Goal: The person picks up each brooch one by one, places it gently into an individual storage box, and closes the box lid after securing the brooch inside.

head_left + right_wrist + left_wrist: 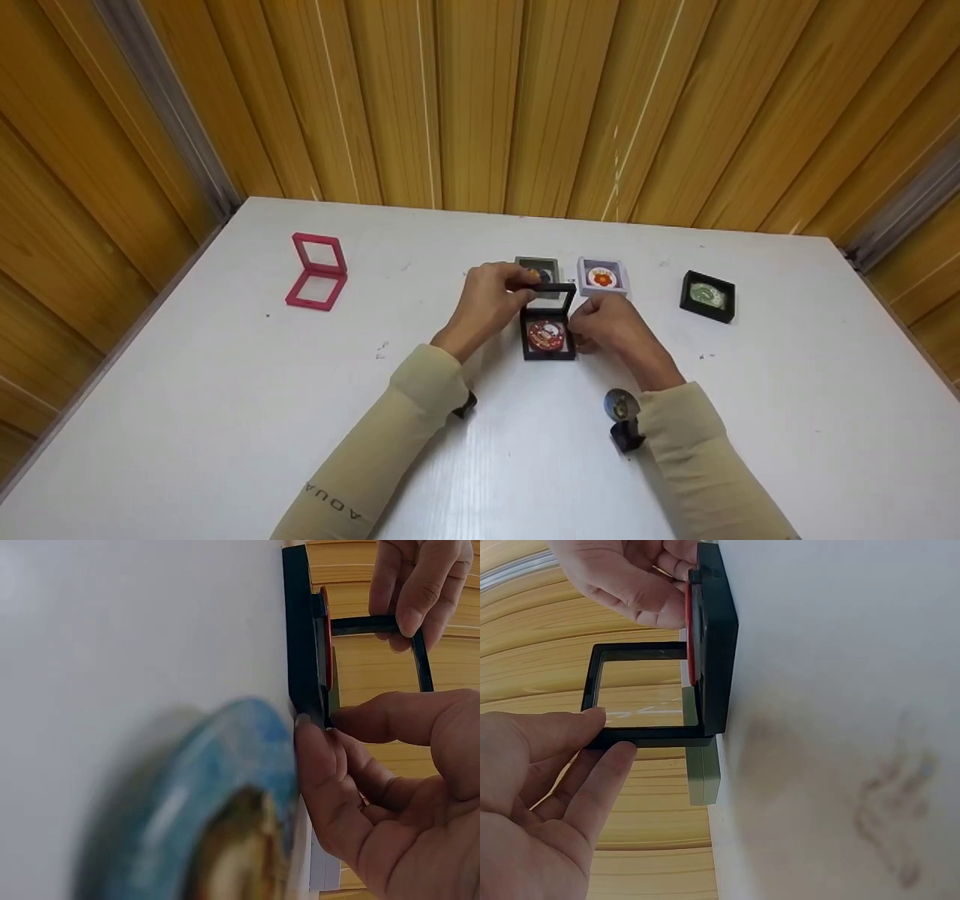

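A small black display case (549, 356) lies on the table with its clear-windowed lid (637, 736) raised about upright. Inside its base sits a round red badge (546, 336) with a printed picture. My left hand (489, 300) pinches a corner of the lid's frame between thumb and fingers. At the base's right side, my right hand (615, 330) grips the edge with thumb and fingertips, as the right wrist view shows closely. A round blue badge (225, 787) lies on the table near my right wrist.
Behind the case stand a grey-green case (551, 262), partly hidden by my left hand, and a lilac case (615, 288) with a flower badge. Farther right is a black case (705, 313) with a green badge. An open pink case (315, 304) stands at the left.
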Available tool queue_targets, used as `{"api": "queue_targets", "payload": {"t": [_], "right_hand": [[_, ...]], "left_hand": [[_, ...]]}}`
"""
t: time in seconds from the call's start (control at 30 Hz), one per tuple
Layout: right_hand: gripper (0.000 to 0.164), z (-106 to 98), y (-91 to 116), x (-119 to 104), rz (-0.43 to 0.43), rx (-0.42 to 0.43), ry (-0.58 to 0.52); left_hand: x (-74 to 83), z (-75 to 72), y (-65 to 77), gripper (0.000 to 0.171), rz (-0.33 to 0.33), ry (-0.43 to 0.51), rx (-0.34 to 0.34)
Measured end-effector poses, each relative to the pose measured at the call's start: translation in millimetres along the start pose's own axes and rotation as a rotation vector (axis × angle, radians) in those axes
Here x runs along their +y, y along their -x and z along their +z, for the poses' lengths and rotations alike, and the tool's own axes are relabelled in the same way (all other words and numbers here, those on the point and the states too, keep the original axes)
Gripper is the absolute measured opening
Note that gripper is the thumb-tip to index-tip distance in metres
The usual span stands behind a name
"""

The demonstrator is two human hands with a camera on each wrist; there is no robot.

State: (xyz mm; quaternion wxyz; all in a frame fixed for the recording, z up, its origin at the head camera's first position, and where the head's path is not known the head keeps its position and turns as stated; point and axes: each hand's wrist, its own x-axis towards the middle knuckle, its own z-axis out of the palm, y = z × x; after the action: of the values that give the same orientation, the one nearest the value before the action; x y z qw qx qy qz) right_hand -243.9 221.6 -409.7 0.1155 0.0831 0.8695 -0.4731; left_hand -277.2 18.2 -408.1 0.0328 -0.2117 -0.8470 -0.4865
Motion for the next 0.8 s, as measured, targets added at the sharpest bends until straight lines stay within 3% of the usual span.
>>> {"api": "queue_targets", "payload": {"t": [0.2, 0.8], "right_hand": [[0.016, 0.3, -0.7, 0.4, 0.006, -0.007, 0.0], [0.02, -5.8, -4.7, 7.8, 0.067, -0.047, -0.102]], "left_hand": [[-0.6, -0.1, 0.5, 0.016, 0.024, 0.009, 0.008], [4.9, -1.8, 6.4, 0.017, -0.024, 0.007, -0.04]]}}
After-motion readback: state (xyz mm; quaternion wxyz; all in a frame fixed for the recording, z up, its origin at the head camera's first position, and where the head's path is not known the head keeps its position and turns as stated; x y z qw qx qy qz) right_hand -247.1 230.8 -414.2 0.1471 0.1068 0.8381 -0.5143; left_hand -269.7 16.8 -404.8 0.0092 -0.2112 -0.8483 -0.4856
